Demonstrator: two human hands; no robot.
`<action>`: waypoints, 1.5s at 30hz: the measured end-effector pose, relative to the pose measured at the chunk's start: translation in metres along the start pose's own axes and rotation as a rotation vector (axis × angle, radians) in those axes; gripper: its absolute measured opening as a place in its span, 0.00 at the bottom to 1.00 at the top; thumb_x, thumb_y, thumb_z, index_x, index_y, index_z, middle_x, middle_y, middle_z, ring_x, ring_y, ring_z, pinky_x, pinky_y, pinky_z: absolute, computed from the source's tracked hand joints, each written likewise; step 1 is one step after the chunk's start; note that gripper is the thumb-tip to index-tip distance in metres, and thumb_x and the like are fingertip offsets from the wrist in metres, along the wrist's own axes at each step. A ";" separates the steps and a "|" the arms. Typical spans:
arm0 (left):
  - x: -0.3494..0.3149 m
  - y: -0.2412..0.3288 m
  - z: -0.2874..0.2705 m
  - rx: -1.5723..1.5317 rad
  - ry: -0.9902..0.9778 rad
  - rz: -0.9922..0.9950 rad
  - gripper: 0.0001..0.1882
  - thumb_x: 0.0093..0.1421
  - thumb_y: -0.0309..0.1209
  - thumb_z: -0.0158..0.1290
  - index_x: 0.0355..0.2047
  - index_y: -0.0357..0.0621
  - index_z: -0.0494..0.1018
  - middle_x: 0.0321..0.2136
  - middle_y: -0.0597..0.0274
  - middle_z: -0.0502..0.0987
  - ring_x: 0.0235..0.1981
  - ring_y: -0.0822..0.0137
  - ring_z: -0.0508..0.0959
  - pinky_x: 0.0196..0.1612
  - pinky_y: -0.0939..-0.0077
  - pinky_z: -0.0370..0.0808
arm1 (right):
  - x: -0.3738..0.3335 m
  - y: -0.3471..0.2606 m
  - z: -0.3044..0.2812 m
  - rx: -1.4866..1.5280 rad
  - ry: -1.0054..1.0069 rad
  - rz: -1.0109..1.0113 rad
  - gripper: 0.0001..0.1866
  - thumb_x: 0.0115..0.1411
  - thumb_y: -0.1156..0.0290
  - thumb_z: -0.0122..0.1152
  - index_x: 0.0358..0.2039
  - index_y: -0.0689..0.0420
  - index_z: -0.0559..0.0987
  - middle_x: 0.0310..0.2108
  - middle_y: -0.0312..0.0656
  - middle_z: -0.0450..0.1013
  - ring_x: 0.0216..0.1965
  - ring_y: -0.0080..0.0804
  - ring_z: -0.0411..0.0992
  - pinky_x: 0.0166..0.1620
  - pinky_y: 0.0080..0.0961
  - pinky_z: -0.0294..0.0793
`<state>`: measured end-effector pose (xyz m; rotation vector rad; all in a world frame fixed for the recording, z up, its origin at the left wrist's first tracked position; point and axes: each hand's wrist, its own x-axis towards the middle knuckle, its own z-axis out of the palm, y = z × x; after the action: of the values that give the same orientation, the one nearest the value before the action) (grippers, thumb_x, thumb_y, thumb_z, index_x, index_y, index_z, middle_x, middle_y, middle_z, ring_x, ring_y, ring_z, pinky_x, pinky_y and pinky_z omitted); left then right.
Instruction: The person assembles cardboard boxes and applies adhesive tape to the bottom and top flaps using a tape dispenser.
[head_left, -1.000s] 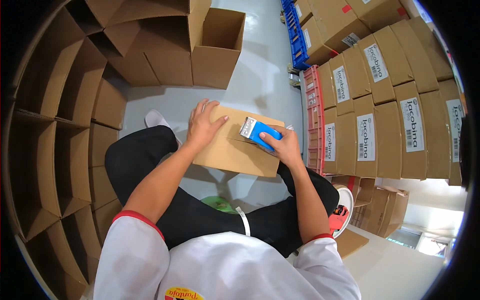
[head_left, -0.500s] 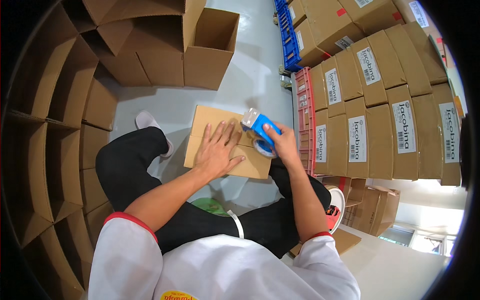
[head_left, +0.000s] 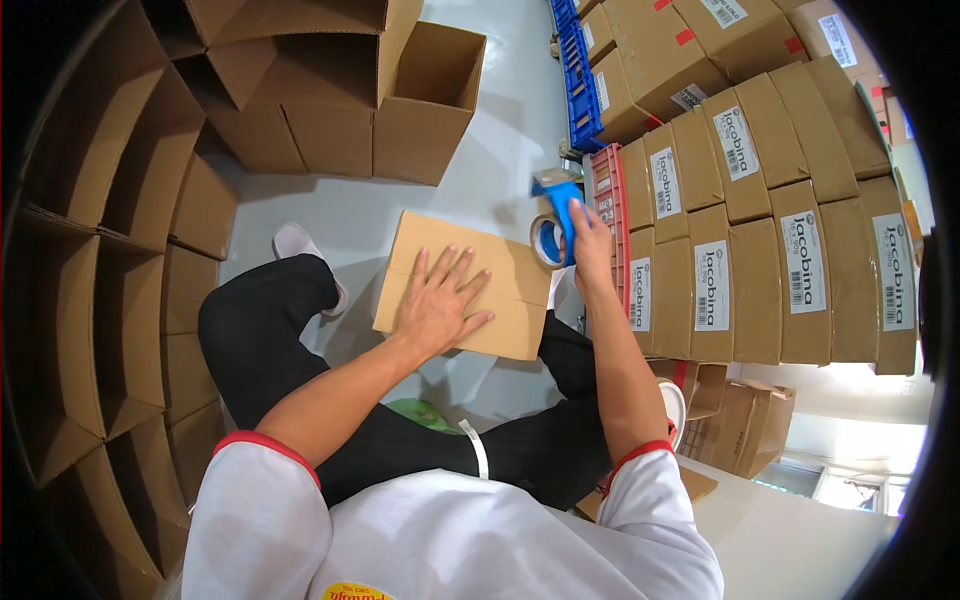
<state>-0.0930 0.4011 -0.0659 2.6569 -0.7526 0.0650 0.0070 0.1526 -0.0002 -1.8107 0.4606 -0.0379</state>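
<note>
A brown cardboard box (head_left: 515, 290) sits between my legs with its flaps folded flat. My left hand (head_left: 445, 300) lies on top of it, palm down and fingers spread. Beyond the box's right edge, my right hand (head_left: 590, 245) grips a blue tape dispenser (head_left: 560, 195) by its handle. A roll of tape hangs in the dispenser, on the side facing the box. The dispenser is held up, apart from the box.
Open empty cartons (head_left: 130, 330) are stacked along the left, with another open carton (head_left: 430, 110) at the back. Labelled sealed boxes (head_left: 755, 280) fill the right side, by a pink crate (head_left: 610, 200) and a blue pallet (head_left: 578, 80). A green stool (head_left: 425, 412) shows beneath me.
My right hand has carried the tape dispenser up and to the right, from over the box to past its right edge. My left hand has stayed on the flaps.
</note>
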 end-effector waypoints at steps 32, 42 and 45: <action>0.006 0.001 0.004 -0.021 0.062 -0.007 0.32 0.67 0.59 0.48 0.67 0.63 0.68 0.71 0.58 0.61 0.73 0.54 0.56 0.75 0.45 0.43 | -0.114 0.058 -0.046 -0.174 0.081 -0.092 0.25 0.66 0.49 0.64 0.34 0.63 0.83 0.21 0.38 0.74 0.24 0.24 0.74 0.29 0.26 0.74; 0.007 -0.002 0.004 -0.013 0.008 -0.010 0.32 0.68 0.59 0.46 0.68 0.64 0.67 0.72 0.59 0.60 0.74 0.54 0.55 0.75 0.45 0.43 | -0.105 0.109 -0.074 0.726 0.198 0.687 0.24 0.71 0.40 0.50 0.32 0.47 0.75 0.14 0.33 0.63 0.12 0.24 0.59 0.18 0.20 0.61; 0.008 -0.001 0.003 -0.031 0.018 -0.011 0.32 0.68 0.59 0.46 0.68 0.64 0.67 0.72 0.59 0.59 0.74 0.53 0.55 0.75 0.45 0.43 | -0.106 0.100 -0.070 0.631 0.313 0.616 0.24 0.71 0.40 0.50 0.30 0.48 0.74 0.13 0.33 0.63 0.12 0.24 0.60 0.16 0.21 0.59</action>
<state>-0.0859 0.3971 -0.0678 2.6271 -0.7273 0.0729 -0.1374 0.1015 -0.0508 -0.9943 1.0802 -0.0350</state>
